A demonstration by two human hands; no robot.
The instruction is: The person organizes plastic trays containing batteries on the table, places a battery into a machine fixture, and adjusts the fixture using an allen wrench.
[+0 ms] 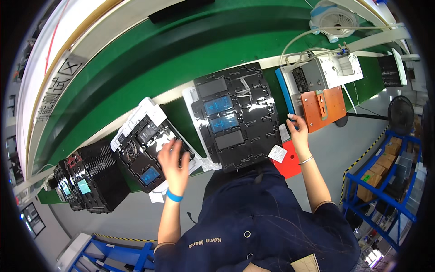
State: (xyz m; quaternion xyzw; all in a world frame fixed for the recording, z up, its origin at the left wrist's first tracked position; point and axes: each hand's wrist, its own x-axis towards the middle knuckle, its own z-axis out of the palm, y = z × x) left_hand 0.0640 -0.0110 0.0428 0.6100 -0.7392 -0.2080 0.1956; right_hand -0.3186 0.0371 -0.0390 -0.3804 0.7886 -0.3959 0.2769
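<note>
My left hand is over the black plastic tray on the left, its fingers spread and nothing held. That tray carries small metal parts, a dark flat module and a blue-filmed rectangular piece. In front of me lies a larger black tray with two blue-filmed pieces, two dark grey rectangles and a few thin metal strips. My right hand is between this tray and an orange fixture plate. Its thumb and index finger are apart; a pale spot shows at a fingertip.
A grey-and-white machine with hoses stands behind the orange plate. Stacked black trays stand at the left end of the green bench. A fan sits at the back right. Blue shelving holds cartons on the right.
</note>
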